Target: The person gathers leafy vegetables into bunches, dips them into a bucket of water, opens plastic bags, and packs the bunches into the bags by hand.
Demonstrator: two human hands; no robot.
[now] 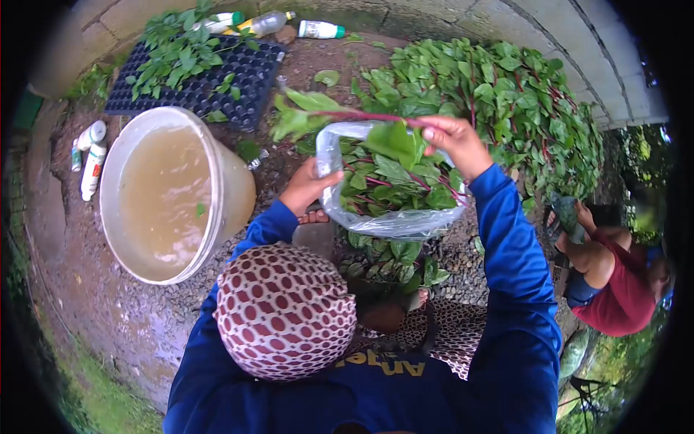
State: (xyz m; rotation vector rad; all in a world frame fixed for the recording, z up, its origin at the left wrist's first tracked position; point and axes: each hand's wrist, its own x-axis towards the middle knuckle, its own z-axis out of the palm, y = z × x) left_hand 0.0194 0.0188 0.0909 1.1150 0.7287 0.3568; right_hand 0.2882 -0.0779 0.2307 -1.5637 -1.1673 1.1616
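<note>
A clear plastic bag (412, 226) holding leafy stems (390, 181) lies open in front of me. My left hand (307, 188) grips the bag's left rim, thumb over the edge. Above the bag's far side, my right hand (459, 143) pinches a red-purple stem with green leaves (311, 116); its leafy end points left, and one large leaf hangs over the bag's opening. Just beyond and to the right of the bag lies a big heap of the same leafy stems (506, 101). More leaves (397, 260) lie on the near side of the bag.
At left stands a large bucket (217, 181) of murky water. Behind it are a black seedling tray (253, 79) with plants and several bottles (318, 30). White bottles (94, 163) lie at far left. Another person in a red shirt (618, 300) crouches at right. A concrete wall (571, 58) runs behind.
</note>
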